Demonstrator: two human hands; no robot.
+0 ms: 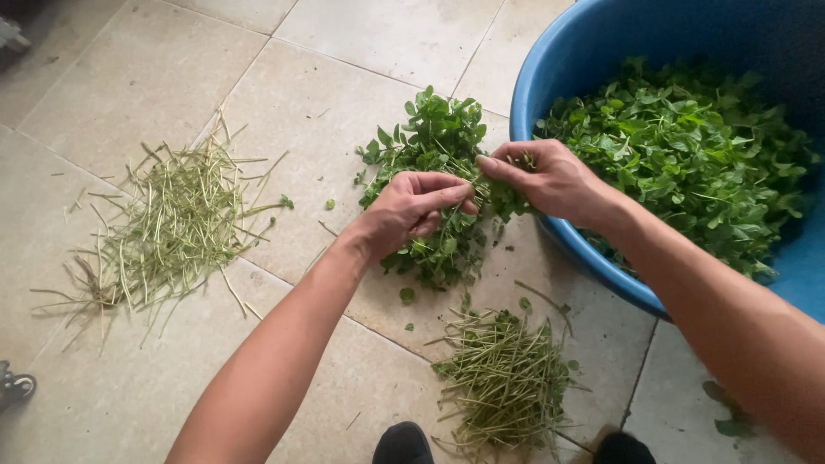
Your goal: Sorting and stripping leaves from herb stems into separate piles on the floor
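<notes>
- Left hand point(411, 209): held over the tiled floor point(155, 77), fingers curled closed around a sprig of leafy greens point(507, 199), thumb and forefinger pinched near its stem end.
- Right hand point(550, 179): held just in front of the rim of the blue basin point(550, 77), fingertips pinched shut on the leafy end of the same sprig; the two hands are nearly touching.
- Sprig of leafy greens: located between the two hands, above the loose pile of unpicked greens point(430, 185) and just beside the basin rim.
- Step in hand, as judged: leaves are being plucked from a stem, the stem being held by the left hand and the leaves by the right.
- Next move, as judged: a short, firm pull apart is called for, with the tender leaves kept unbruised, followed by separate disposal of leaf and stem.
- Blue basin: round, deep, plastic; placed at the upper right on the floor; filled across its visible bottom with plucked green leaves point(687, 146). Its far side is cut off by the frame.
- Pile of unpicked greens: laid directly on the tiles, under and beyond the hands.
- Stem heap, near point(507, 382): bare green stalks, piled on the floor below the hands.
- Stem heap, far point(168, 232): paler stalks, scattered at the left, well apart from the basin.
- Dark shoe tips point(404, 445): visible at the lower edge.
</notes>
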